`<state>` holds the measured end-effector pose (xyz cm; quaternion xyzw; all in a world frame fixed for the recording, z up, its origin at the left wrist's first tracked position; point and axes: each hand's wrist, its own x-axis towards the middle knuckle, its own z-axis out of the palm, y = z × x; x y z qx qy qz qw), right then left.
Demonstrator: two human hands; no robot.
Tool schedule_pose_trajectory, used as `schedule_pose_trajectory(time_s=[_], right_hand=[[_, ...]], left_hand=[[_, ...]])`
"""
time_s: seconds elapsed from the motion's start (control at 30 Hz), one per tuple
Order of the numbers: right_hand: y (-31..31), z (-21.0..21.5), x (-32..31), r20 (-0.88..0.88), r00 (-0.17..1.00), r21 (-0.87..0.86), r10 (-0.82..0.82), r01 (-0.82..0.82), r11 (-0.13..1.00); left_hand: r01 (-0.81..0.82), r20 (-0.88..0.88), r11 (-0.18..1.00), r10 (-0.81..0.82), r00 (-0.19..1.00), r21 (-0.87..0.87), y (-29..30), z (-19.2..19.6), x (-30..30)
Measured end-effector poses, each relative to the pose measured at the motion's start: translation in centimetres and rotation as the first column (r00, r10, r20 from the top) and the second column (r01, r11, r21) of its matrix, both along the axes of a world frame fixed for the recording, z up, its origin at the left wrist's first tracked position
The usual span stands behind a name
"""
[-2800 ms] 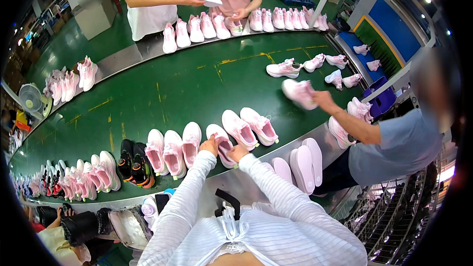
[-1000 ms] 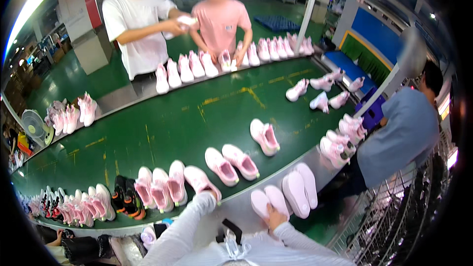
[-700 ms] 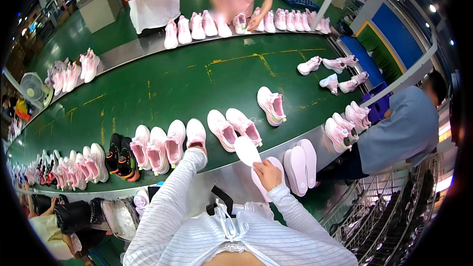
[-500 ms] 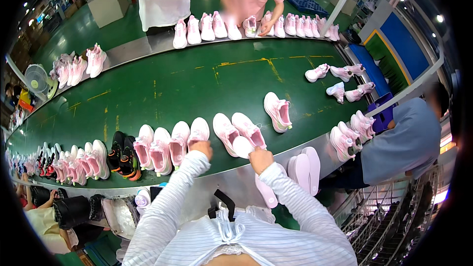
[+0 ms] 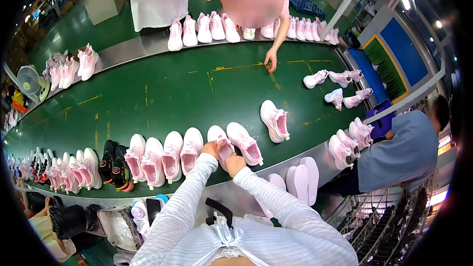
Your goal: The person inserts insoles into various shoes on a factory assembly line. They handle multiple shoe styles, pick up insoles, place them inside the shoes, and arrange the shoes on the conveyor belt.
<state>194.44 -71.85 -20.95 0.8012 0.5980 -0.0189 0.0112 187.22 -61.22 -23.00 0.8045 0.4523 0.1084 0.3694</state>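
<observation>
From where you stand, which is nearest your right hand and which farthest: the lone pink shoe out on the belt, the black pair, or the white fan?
Measured from the right hand, in the head view:
1. Lone pink shoe, up and to the right on the belt.
2. Black pair, left along the near row.
3. White fan, far left edge.

Blue rectangular wall panel (image 5: 405,49) stands beyond the conveyor's right end. Beside it, a green panel (image 5: 386,65) with yellow border. No packages, labels or screens can be made out on the conveyor itself.
</observation>
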Motion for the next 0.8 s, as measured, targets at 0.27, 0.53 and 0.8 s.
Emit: schedule_pose_trajectory(time_s=[0.27, 0.53, 0.8], right_hand=[[2.5, -2.7, 0.4, -0.415, 0.894, 0.028, -0.168, 0.197, 0.98], [6.6, -3.9, -0.4, -0.543, 0.831, -0.214, -0.122, 0.003, 0.977], [4.9, -8.1, -2.1, -0.422, 0.903, -0.148, -0.078, 0.017, 0.989]], left_hand=[[0.169, 0.171, 0.973, -0.195, 0.966, 0.155, -0.8, -2.7, -0.9], [0.039, 0.257, 0.974, -0.098, 0.961, 0.224, -0.4, -5.9, -4.0], [0.015, 0.34, 0.999, -0.028, 0.94, 0.041, -0.7, -4.9, -3.4]])
